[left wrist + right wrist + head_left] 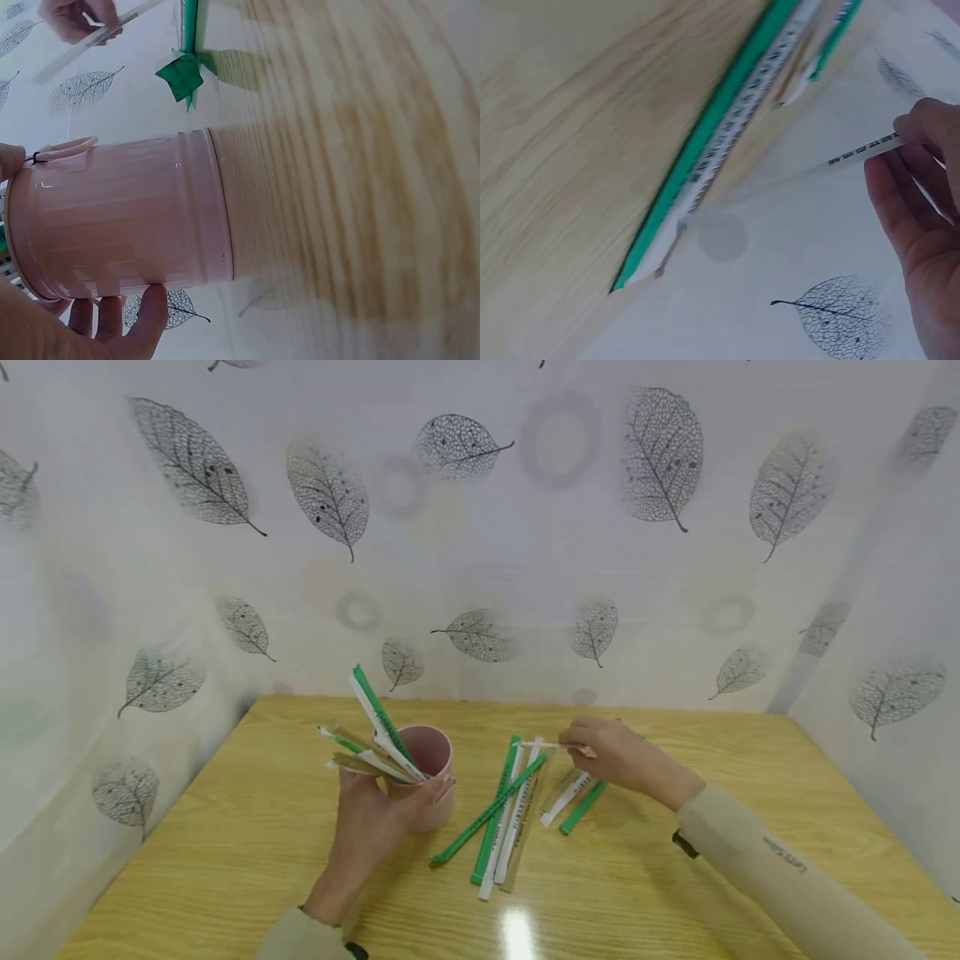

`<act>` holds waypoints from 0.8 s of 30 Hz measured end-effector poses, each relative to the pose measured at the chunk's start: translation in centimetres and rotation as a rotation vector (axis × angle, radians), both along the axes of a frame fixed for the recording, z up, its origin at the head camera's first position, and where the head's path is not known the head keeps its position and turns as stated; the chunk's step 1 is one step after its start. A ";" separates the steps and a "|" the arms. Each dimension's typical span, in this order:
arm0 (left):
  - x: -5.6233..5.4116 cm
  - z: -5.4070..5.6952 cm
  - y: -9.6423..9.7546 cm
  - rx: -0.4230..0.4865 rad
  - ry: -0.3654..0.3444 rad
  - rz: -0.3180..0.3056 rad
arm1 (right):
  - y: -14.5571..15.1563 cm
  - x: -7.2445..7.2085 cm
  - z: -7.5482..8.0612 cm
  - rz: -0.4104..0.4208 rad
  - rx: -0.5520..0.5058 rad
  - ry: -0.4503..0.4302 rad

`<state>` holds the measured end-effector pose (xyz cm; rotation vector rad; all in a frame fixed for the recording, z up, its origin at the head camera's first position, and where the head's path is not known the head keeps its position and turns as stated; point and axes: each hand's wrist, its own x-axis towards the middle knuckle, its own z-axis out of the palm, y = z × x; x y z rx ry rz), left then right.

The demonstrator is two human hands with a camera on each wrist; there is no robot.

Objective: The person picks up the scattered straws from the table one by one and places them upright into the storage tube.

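My left hand grips a pink pail-like cup standing upright on the table, fingers on one side and thumb near the rim. Green, white and brown paper-wrapped straws lean out of the cup's mouth to the left, over the hand. In the left wrist view the pink cup shows its looped handle. Between thumb and fingers my right hand pinches a white wrapped straw, held sideways at the back of the straws on the table. Dark print shows on this white straw in the right wrist view.
Several wrapped straws lie side by side right of the cup, with a green straw crossing them. A smaller group, including a green straw, lies under the right hand. Leaf-patterned cloth surrounds the wooden table.
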<state>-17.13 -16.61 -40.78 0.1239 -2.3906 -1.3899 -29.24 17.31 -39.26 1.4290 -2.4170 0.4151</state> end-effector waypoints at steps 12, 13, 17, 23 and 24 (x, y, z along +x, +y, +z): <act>-0.1 -0.1 0.0 0.009 0.030 -0.017 | -3.9 1.1 3.8 0.057 -0.557 -0.267; -0.1 -0.1 0.0 0.010 0.029 -0.017 | -4.2 1.3 4.2 0.039 -0.588 -0.300; -0.1 -0.1 -0.1 0.027 0.032 -0.022 | -5.7 1.8 5.3 -0.018 -0.694 -0.428; -0.1 -0.3 -0.1 0.038 0.033 -0.017 | -8.2 2.4 6.5 -0.018 -0.809 -0.543; -0.1 -0.3 -0.1 0.034 0.031 -0.017 | -8.6 2.4 6.6 -0.011 -0.821 -0.550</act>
